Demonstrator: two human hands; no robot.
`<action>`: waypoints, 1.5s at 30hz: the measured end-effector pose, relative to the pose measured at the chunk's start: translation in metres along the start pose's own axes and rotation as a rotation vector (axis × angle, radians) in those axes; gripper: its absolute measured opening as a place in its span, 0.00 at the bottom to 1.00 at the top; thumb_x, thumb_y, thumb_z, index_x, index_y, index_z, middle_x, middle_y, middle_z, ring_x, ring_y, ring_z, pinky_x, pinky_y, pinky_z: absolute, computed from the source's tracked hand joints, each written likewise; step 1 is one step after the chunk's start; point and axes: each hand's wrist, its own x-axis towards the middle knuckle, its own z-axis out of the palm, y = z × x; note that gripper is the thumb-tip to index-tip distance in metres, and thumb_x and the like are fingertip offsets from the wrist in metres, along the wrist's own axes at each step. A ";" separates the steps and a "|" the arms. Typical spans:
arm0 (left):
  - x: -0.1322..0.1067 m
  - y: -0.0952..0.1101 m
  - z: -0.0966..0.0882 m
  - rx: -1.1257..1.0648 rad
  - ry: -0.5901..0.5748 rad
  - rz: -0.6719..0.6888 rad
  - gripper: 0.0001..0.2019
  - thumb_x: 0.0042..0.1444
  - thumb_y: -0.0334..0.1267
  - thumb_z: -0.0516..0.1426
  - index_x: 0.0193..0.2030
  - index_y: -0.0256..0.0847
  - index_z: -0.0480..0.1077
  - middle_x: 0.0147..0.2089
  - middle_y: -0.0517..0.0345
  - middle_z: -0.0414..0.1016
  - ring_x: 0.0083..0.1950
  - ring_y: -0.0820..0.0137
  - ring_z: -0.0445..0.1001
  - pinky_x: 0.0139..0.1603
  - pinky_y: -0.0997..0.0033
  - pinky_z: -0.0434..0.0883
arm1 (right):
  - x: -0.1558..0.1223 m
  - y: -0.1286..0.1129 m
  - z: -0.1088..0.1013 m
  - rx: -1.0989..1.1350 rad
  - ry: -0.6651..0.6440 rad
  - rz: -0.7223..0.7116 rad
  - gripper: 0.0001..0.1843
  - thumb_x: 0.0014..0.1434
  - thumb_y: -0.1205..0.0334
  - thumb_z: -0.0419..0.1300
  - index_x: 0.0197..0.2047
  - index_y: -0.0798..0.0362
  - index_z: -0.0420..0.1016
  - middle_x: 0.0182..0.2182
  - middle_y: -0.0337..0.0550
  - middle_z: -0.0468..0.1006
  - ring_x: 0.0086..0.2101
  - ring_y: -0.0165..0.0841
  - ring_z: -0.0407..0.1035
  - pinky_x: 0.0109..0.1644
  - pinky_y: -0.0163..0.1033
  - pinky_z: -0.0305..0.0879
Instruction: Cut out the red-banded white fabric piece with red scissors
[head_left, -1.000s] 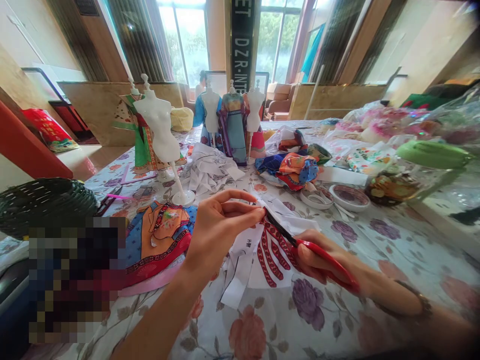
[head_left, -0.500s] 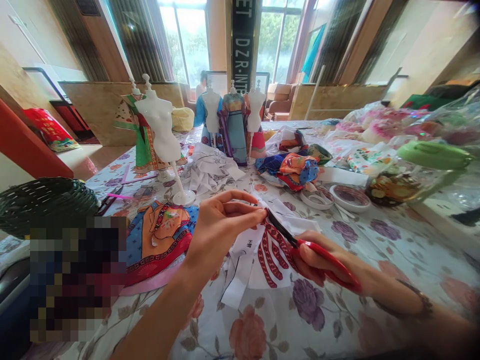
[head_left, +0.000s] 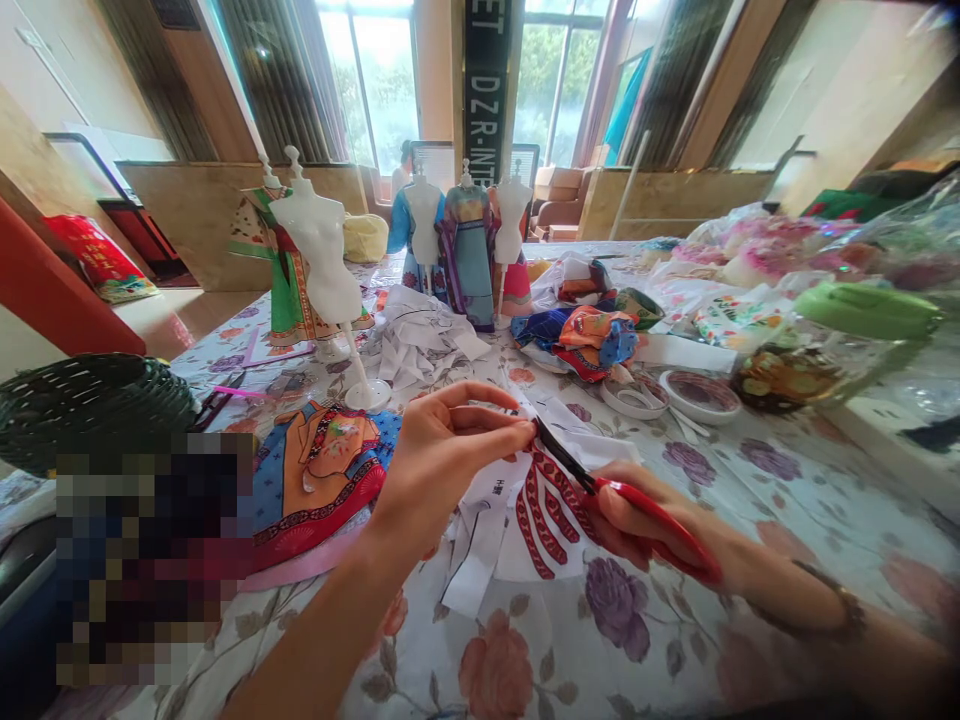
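Red-banded sheet (head_left: 541, 515) sits at the blades of your one pair of scissors (head_left: 591, 482), two white rolls (head_left: 701, 414) beyond them; your left hand (head_left: 450, 450), fingers bent, pinches it near their tips, your right hand (head_left: 652, 484) grips their handles

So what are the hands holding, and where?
The right hand holds the scissors by their red handles; the left hand pinches the red-patterned piece at its far end, beside the blade tips.

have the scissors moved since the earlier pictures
No, not noticeably: against the nearest printed purple rose, the scissors sit in practically the same place.
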 end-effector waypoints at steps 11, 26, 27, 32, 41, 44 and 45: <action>0.000 -0.001 0.001 0.006 0.003 0.015 0.09 0.39 0.31 0.70 0.27 0.40 0.76 0.24 0.62 0.80 0.27 0.77 0.76 0.30 0.83 0.70 | 0.001 0.019 0.002 0.086 -0.011 -0.028 0.35 0.59 0.30 0.47 0.18 0.52 0.55 0.14 0.33 0.55 0.19 0.26 0.48 0.23 0.39 0.42; 0.009 -0.002 -0.005 0.049 0.015 -0.010 0.07 0.41 0.30 0.69 0.28 0.39 0.77 0.27 0.62 0.81 0.30 0.79 0.77 0.32 0.85 0.70 | 0.004 0.002 -0.005 0.290 -0.052 -0.207 0.34 0.62 0.30 0.39 0.20 0.49 0.57 0.20 0.38 0.62 0.24 0.32 0.58 0.34 0.42 0.60; 0.010 -0.003 -0.006 0.049 0.010 -0.008 0.07 0.41 0.29 0.69 0.28 0.39 0.77 0.27 0.62 0.81 0.31 0.79 0.77 0.33 0.85 0.71 | 0.008 0.010 -0.005 0.341 -0.019 -0.221 0.35 0.64 0.32 0.37 0.19 0.49 0.57 0.19 0.39 0.63 0.24 0.33 0.58 0.35 0.42 0.61; 0.014 -0.009 -0.007 0.044 -0.054 -0.002 0.07 0.44 0.29 0.68 0.31 0.39 0.77 0.30 0.62 0.82 0.33 0.79 0.78 0.35 0.85 0.71 | 0.027 0.031 -0.007 0.362 0.194 -0.272 0.28 0.63 0.36 0.48 0.24 0.50 0.65 0.24 0.41 0.70 0.27 0.35 0.63 0.34 0.42 0.61; 0.010 -0.014 -0.002 0.144 -0.292 -0.032 0.05 0.47 0.27 0.65 0.32 0.39 0.76 0.33 0.62 0.81 0.34 0.79 0.77 0.40 0.80 0.72 | 0.030 0.030 -0.012 0.218 0.325 -0.371 0.18 0.49 0.61 0.71 0.32 0.48 0.63 0.38 0.38 0.74 0.42 0.36 0.67 0.43 0.38 0.63; 0.012 -0.017 -0.003 0.191 -0.313 -0.026 0.07 0.48 0.30 0.65 0.34 0.39 0.75 0.35 0.60 0.80 0.36 0.77 0.77 0.42 0.76 0.72 | 0.031 0.035 -0.011 0.159 0.398 -0.350 0.16 0.50 0.61 0.71 0.27 0.49 0.64 0.29 0.34 0.69 0.31 0.30 0.62 0.34 0.36 0.59; 0.013 -0.019 -0.004 0.222 -0.319 -0.027 0.08 0.47 0.32 0.66 0.36 0.39 0.74 0.35 0.60 0.79 0.35 0.76 0.76 0.41 0.75 0.72 | 0.031 0.037 -0.010 0.157 0.430 -0.350 0.17 0.50 0.61 0.71 0.26 0.50 0.64 0.27 0.33 0.67 0.28 0.29 0.59 0.32 0.35 0.57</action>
